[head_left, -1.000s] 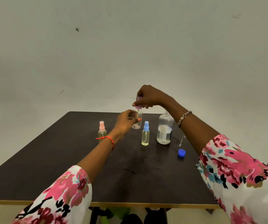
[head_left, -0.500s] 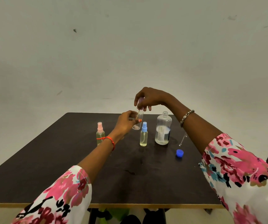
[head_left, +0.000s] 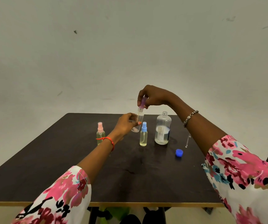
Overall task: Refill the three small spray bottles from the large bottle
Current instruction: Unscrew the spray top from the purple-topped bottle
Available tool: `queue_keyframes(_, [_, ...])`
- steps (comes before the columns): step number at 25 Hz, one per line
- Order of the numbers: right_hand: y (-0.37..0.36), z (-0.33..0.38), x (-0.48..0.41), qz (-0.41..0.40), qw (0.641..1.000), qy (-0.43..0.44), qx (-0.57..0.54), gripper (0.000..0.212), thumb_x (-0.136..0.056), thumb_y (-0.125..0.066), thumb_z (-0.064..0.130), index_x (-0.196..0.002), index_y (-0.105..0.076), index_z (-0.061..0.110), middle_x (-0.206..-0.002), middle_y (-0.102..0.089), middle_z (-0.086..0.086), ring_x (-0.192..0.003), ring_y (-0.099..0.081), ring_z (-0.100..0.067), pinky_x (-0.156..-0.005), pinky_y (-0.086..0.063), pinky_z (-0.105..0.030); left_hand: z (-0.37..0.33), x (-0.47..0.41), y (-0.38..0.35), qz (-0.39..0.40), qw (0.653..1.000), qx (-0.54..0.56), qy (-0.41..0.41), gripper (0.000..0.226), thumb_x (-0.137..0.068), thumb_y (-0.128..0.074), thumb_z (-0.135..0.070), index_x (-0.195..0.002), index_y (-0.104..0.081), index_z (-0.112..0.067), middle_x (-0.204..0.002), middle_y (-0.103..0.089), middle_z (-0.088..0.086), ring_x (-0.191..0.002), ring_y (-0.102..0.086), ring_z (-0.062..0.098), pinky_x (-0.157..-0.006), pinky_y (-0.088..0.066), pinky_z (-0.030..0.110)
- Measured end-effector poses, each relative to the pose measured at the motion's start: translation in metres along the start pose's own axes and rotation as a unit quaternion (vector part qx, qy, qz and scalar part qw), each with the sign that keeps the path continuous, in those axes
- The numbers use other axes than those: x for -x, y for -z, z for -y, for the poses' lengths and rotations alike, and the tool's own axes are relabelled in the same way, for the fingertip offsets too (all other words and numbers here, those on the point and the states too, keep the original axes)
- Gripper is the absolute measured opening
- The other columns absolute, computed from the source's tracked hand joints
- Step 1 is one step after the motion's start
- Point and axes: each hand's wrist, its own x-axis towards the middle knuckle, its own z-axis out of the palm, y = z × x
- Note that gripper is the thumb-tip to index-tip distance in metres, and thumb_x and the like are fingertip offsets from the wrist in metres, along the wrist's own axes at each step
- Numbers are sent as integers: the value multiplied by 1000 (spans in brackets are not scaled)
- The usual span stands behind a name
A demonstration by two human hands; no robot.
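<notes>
The large bottle [head_left: 162,128] carried a white label with small print too blurred to read; it stood open and about half full on the dark bench [head_left: 49,167], its blue cap [head_left: 179,152] lying near. The left hand [head_left: 126,125] had its fingers closed around a clear small bottle [head_left: 138,121], held tilted above the bench, while the right hand [head_left: 154,97] pinched its purple spray top [head_left: 142,102]. A pink-topped bottle [head_left: 100,133] and a blue-topped bottle [head_left: 143,134] stood upright with yellowish liquid. Behind was a plain pale wall [head_left: 130,46].

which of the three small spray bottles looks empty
The one with the purple top, held tilted above the table by the left hand: its body is clear, while the pink-capped bottle and blue-capped bottle stand holding yellowish liquid.
</notes>
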Motion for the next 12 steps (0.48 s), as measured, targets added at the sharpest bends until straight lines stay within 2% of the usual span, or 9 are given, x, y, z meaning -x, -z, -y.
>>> queue_keyframes(2, [3, -4, 4, -25, 1000, 10, -15, 22, -72, -61, -11, -90, -68, -2, -100, -67, -18, -87, -63, -27, -80, -54, -38, 7, -1, 2, 6, 1000, 3, 16, 46, -85, -61, -12, -128, -47, -3, -132, -52, 14, -119, -50, 27, -98, -42, 35])
queue_keyframes(3, [5, -8, 8, -39, 999, 8, -37, 21, -72, -61, -10, -90, -68, -2, -100, -67, -19, -88, -63, -29, -78, -54, -36, 11, -1, 3, 3, 1000, 9, 25, 47, -85, -62, -10, -129, -47, -3, -132, -52, 14, -117, -51, 26, -98, -43, 35])
queue_keyframes(6, [4, -23, 19, -122, 984, -14, -126, 24, -77, -62, -6, -101, -65, -2, -99, -64, -17, -78, -65, -26, -66, -54, -18, 25, -1, 10, -29, 997, 27, 61, 46, -85, -62, -7, -128, -48, 0, -128, -55, 17, -109, -53, 23, -87, -45, 32])
queue_keyframes(8, [-7, -36, 30, -178, 959, -41, -215, 29, -79, -64, -3, -107, -63, -6, -98, -65, -18, -69, -65, -17, -61, -55, -14, 34, -3, 15, -62, 993, 40, 95, 47, -85, -62, -7, -128, -47, 1, -129, -55, 19, -116, -53, 28, -85, -45, 33])
queue_keyframes(10, [-27, -54, 41, -172, 944, -72, -272, 31, -78, -66, -1, -107, -62, -10, -92, -67, -18, -63, -67, -8, -60, -54, -13, 41, -5, 17, -93, 987, 50, 117, 48, -85, -61, -6, -129, -46, 2, -130, -53, 19, -119, -52, 30, -83, -45, 33])
queue_keyframes(12, [-59, -72, 51, -103, 945, -114, -290, 30, -78, -66, 1, -106, -62, -10, -87, -69, -13, -70, -70, -11, -72, -57, -22, 44, -7, 17, -112, 984, 62, 125, 47, -85, -61, -6, -129, -46, 2, -131, -52, 19, -120, -51, 30, -81, -43, 31])
